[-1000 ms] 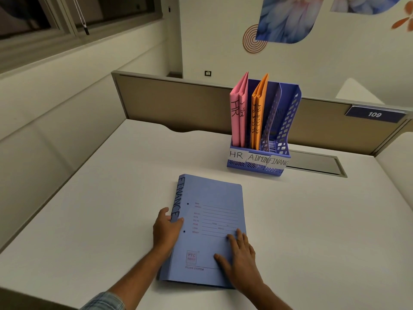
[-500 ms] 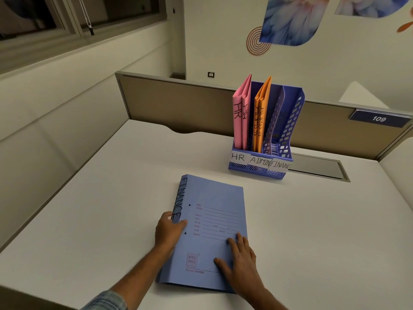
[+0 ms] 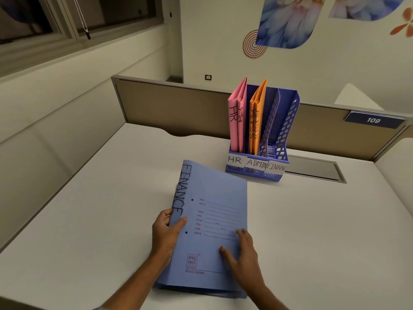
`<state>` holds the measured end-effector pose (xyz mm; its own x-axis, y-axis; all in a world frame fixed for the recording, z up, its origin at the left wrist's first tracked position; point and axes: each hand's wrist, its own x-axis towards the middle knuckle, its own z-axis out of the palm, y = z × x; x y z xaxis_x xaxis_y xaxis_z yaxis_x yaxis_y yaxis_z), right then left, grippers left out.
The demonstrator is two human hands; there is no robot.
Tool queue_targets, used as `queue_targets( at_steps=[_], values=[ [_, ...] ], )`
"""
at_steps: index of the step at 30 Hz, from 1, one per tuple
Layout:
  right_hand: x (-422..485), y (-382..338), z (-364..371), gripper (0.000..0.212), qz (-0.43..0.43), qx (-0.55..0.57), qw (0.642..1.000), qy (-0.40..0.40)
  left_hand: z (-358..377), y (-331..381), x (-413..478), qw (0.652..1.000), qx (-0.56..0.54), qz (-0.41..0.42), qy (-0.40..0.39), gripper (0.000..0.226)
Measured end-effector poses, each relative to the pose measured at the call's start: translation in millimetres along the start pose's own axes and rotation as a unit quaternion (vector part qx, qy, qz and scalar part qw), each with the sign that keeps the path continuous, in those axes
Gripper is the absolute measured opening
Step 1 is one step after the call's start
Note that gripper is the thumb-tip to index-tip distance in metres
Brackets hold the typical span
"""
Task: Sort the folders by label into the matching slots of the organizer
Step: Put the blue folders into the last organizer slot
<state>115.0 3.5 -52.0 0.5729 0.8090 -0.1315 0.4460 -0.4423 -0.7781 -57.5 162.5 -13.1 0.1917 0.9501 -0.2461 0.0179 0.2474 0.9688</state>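
A blue folder [image 3: 212, 220] marked FINANCE along its spine lay on the white bench [image 3: 89, 220], near the front edge, with more blue layers showing under its near edge. The left hand [image 3: 166, 233] gripped the spine, thumb on the cover and fingers curled round the edge. The right hand [image 3: 241, 253] rested flat on the cover near its right side, fingers spread and straight.

Beyond the folder's far corner, near it but apart, stood the blue organizer [image 3: 288, 121] with paper labels HR, ADMIN and FINANC on its front. Two pink folders [image 3: 237, 121] stood upright in the left slot and two orange folders [image 3: 258, 117] in the middle one. A perforated divider separated these from the right slot.

A grey hatch [image 3: 312, 167] was set in the bench just right of the organizer. Behind ran a beige partition [image 3: 167, 101] with a plate [image 3: 374, 120] reading 109, and a window [image 3: 67, 16] at upper left
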Motion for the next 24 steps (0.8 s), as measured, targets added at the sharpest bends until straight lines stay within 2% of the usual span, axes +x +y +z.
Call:
queue_targets(
  at_steps=[4,8,12,17,20,24],
  values=[
    [14.6,-9.2,-13.1,0.068,0.055,0.15,0.984,0.082,3.2,4.5,-12.1,0.999,-0.036,0.035,-0.005,0.037],
    [28.1,-11.1,-21.9,0.064,0.12,0.215,0.964,0.098,11.1,14.4,-19.8,0.997,-0.045,0.06,-0.014,0.036],
    [35.2,-13.3,-28.5,0.058,0.117,0.225,0.962,0.105,19.7,26.6,-23.0,0.996,-0.048,0.055,-0.06,0.038],
    [41.2,-17.7,-43.5,0.058,0.103,0.248,0.955,0.129,36.9,36.6,-26.2,0.993,-0.03,0.006,-0.117,0.049],
    [45.0,-17.4,-57.7,0.058,0.097,0.251,0.953,0.141,48.0,41.1,-27.3,0.99,-0.024,-0.02,-0.14,0.043],
    [53.3,-16.3,-79.0,0.058,0.083,0.247,0.954,0.151,70.1,54.5,-31.1,0.989,-0.026,-0.002,-0.148,0.035]
  ],
)
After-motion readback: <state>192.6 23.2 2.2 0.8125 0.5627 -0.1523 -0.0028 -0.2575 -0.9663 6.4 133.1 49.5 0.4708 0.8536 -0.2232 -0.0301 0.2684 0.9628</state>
